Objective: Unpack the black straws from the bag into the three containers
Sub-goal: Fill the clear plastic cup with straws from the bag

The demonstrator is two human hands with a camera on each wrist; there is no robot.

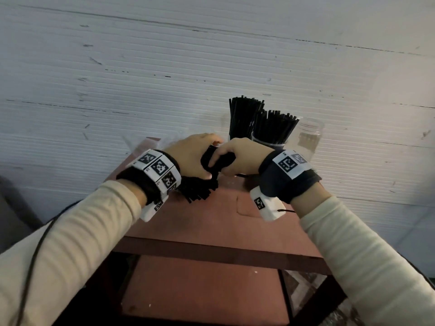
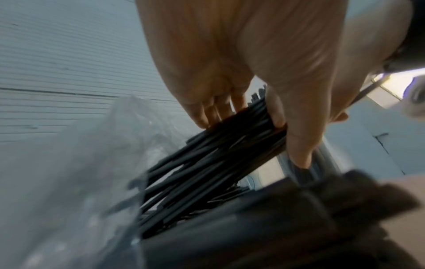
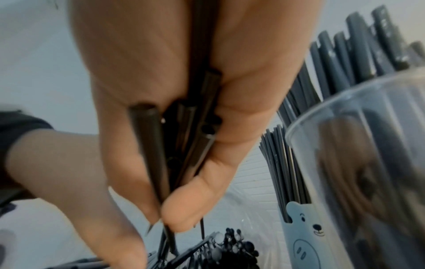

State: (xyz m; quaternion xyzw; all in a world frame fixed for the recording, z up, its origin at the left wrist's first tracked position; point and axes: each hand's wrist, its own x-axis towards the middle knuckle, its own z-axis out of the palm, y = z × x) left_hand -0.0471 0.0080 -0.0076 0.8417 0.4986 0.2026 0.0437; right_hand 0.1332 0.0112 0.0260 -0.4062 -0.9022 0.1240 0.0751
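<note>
Over the red-brown table [image 1: 211, 222] my two hands meet on one thick bundle of black straws [image 1: 202, 189]. My left hand [image 1: 200, 156] grips the bundle [image 2: 218, 154] between fingers and thumb [image 2: 296, 142]; its loose ends point toward me. My right hand [image 1: 235, 158] pinches several straws [image 3: 197, 127] of it between thumb and fingers. The clear plastic bag [image 1: 169, 140] lies just behind my left hand, around the straws' far ends [image 2: 92, 163]. At the back right stand three containers: a bear-printed cup [image 3: 303, 227] full of straws [image 1: 242, 118], a clear cup of straws [image 1: 273, 130], and a clear jar [image 1: 309, 137] with none inside.
A white ribbed wall [image 1: 141, 78] rises close behind the table. The table's near edge [image 1: 211, 250] has a lower shelf beneath it. A black cable [image 1: 35, 255] runs along my left sleeve. Bare tabletop shows in front of my hands.
</note>
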